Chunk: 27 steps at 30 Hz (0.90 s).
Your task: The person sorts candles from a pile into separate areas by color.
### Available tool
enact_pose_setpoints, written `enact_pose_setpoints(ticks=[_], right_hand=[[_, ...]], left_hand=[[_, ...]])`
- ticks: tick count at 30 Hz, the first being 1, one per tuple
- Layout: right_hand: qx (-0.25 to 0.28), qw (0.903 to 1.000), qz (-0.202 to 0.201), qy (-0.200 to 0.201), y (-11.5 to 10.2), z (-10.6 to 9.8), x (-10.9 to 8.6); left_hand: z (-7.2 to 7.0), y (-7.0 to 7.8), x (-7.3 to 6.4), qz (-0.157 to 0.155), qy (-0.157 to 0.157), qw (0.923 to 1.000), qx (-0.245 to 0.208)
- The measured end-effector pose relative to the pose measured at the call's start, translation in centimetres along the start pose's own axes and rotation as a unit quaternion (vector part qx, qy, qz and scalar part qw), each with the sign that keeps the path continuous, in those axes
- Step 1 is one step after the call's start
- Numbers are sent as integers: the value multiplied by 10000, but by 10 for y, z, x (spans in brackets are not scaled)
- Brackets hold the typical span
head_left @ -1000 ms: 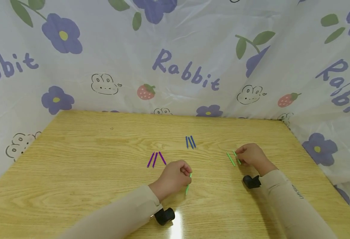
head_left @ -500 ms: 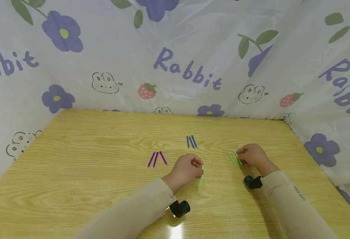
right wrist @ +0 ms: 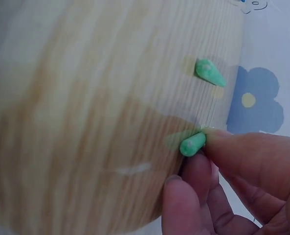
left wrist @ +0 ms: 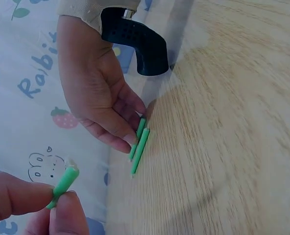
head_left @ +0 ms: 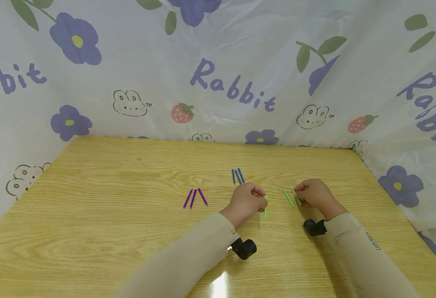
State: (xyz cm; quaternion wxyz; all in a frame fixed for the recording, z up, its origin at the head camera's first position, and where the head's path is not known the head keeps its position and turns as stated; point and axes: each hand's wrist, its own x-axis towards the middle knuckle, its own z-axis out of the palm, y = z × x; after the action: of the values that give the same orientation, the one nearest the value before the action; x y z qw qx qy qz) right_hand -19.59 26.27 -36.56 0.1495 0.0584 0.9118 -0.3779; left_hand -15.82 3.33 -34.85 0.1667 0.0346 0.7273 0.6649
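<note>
My left hand (head_left: 244, 203) pinches a thin green stick (left wrist: 65, 182) between thumb and fingertips. It looks like a small candle, and its end has a whitish tip in the left wrist view. To the right, my right hand (head_left: 316, 198) holds a second green stick (right wrist: 192, 145) low at the tabletop, with thumb and fingers around its side. Just left of that one, a third green stick (head_left: 288, 198) lies on the wood, slanted almost parallel to it. The left hand is over the table, short of this pair, and overlaps the lower ends of the blue sticks in the head view.
Several blue sticks (head_left: 238, 176) lie side by side behind the left hand. To its left are purple sticks (head_left: 193, 198), slightly fanned out. The wooden table (head_left: 102, 231) ends at a patterned curtain (head_left: 147, 74). A black wrist camera (head_left: 244, 249) sits below the left hand.
My left hand has moved right and away from me, carrying its green stick towards the other green ones. The right hand has stayed in place on its stick.
</note>
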Motion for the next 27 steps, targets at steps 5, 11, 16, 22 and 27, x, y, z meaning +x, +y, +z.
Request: enact_pose_setpoints(ticks=[5, 11, 16, 22, 27], right_hand=[[-13, 10000, 65, -36, -1, 0, 0], [-77, 9999, 68, -30, -2, -1, 0], [-21, 10000, 89, -32, -2, -2, 0], [86, 9998, 201, -28, 0, 0, 0], [35, 9999, 167, -19, -1, 0, 0]], left_hand=[[8, -1, 8, -132, 57, 9995, -265], [13, -5, 16, -225, 59, 9984, -507], [15, -8, 24, -176, -72, 9971, -743], [19, -12, 32, -235, -186, 9946, -992], [22, -14, 41, -294, -136, 9947, -974]])
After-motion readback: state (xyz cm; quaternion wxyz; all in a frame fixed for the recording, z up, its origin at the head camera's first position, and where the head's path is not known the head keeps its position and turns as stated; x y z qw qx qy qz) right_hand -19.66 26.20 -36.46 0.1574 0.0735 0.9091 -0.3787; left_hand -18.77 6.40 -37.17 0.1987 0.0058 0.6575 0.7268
